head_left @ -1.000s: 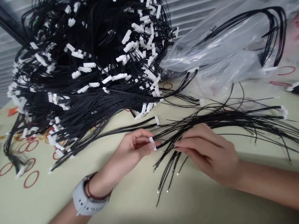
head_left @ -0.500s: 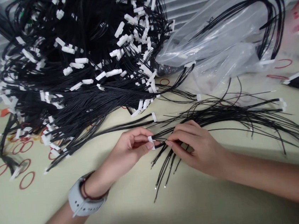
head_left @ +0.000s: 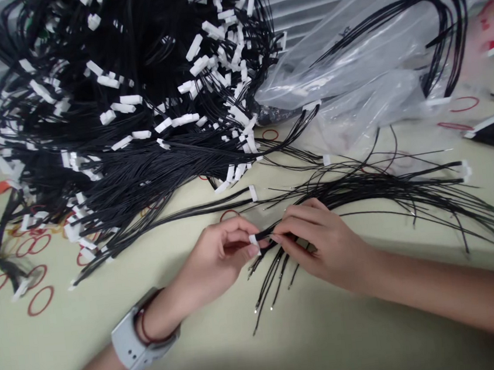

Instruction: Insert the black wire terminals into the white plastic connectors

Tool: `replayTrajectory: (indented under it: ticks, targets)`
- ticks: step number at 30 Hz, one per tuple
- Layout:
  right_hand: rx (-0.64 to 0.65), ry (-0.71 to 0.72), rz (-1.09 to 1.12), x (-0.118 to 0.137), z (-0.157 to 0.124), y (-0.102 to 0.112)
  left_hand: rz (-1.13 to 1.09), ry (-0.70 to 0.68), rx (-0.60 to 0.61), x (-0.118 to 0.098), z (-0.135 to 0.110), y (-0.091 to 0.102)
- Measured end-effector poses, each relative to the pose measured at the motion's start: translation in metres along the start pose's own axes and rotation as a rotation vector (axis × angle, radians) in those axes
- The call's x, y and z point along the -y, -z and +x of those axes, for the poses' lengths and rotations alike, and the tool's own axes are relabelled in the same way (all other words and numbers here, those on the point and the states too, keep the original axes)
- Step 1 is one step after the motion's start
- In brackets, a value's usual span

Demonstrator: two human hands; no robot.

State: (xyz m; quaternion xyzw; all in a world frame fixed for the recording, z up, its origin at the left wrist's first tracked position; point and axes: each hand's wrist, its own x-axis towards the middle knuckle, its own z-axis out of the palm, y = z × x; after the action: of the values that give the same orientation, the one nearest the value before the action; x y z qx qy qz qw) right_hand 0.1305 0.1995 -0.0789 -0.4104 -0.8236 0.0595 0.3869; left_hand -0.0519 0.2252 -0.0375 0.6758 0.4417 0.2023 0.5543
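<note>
Between the thumb and fingers of my left hand is a small white connector housing, with black wires running out of its right side. My right hand is close beside it, thumb and forefinger pinched on a thin black wire near the housing. The exact wire end between those fingertips is too small to make out. Under my right hand lies a bundle of loose black wires; several of their ends, with small metal terminals, fan out below toward the table's front.
A big heap of black cables with white connectors fills the back left. Clear plastic bags with cables lie at the back right. Red rubber bands are scattered on the pale table. Another white connector lies just behind my left hand.
My left hand has brought the connector housing slightly down and right, closer to my right fingertips, and tilted it. My right hand stays pinched in nearly the same place.
</note>
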Motion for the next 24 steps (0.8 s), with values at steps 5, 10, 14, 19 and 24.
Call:
replayTrajectory:
  ticks: [5,10,14,19,24]
  targets:
    - [0.034,0.08,-0.088,-0.002,0.008,0.015,-0.068,0.002,-0.016,0.002,0.003,0.002]
    - [0.393,0.235,-0.14,-0.003,0.014,0.047,-0.158,0.023,-0.095,0.003,0.007,0.011]
    - [0.606,0.124,-0.164,-0.003,0.009,0.046,-0.173,0.031,-0.113,0.001,0.009,0.014]
    - [0.53,0.174,-0.247,-0.001,0.005,0.034,-0.154,0.032,-0.127,-0.001,0.007,0.013]
    - [0.504,0.066,-0.123,-0.003,0.009,0.034,-0.132,0.022,-0.138,-0.003,0.006,0.014]
